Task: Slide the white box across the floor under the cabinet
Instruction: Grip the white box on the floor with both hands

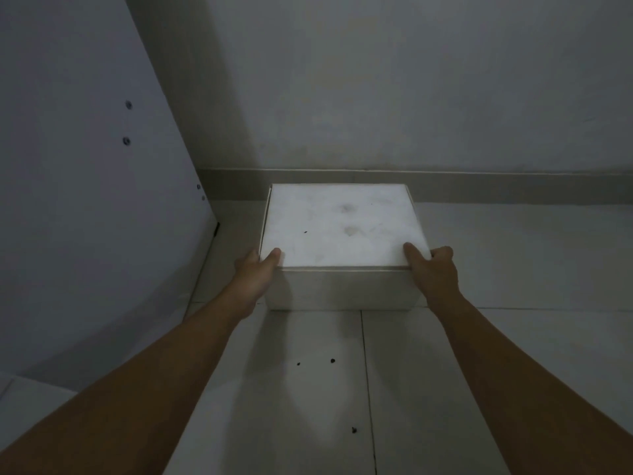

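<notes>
A white box [342, 231] with a closed lid and a few faint stains sits on the tiled floor, its far edge close to the wall's baseboard. My left hand [255, 270] grips the box's near left corner, thumb on the lid and fingers down the left side. My right hand [433, 269] holds the near right corner the same way, thumb on top. The cabinet's white side panel [85, 200] rises at the left, a short gap away from the box.
A grey wall [411, 80] with a baseboard [513, 186] closes off the far side. Pale floor tiles [496, 354] stretch to the right and toward me, with a few small dark specks [332, 361]. The cabinet panel carries small screw heads [128, 104].
</notes>
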The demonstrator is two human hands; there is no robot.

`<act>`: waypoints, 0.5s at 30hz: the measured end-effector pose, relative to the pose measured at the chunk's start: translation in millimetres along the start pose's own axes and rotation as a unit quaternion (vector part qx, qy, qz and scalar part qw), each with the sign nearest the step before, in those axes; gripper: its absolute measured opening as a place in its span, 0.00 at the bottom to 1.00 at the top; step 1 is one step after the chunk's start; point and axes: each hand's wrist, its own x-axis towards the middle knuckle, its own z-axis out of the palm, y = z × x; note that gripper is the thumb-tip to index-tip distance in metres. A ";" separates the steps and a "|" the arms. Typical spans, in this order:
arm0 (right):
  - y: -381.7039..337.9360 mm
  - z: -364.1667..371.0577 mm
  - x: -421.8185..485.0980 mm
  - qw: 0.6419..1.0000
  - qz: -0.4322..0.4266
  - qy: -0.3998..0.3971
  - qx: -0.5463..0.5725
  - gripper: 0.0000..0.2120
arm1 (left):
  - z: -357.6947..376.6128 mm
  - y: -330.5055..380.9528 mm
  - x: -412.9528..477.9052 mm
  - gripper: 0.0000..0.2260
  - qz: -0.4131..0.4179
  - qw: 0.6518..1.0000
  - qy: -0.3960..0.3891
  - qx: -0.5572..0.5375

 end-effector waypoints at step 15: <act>7.0 -27.6 -68.8 0.997 -0.013 -0.023 -0.069 0.36 | -21.7 -32.0 -73.9 0.25 -0.031 0.998 -0.036 -0.051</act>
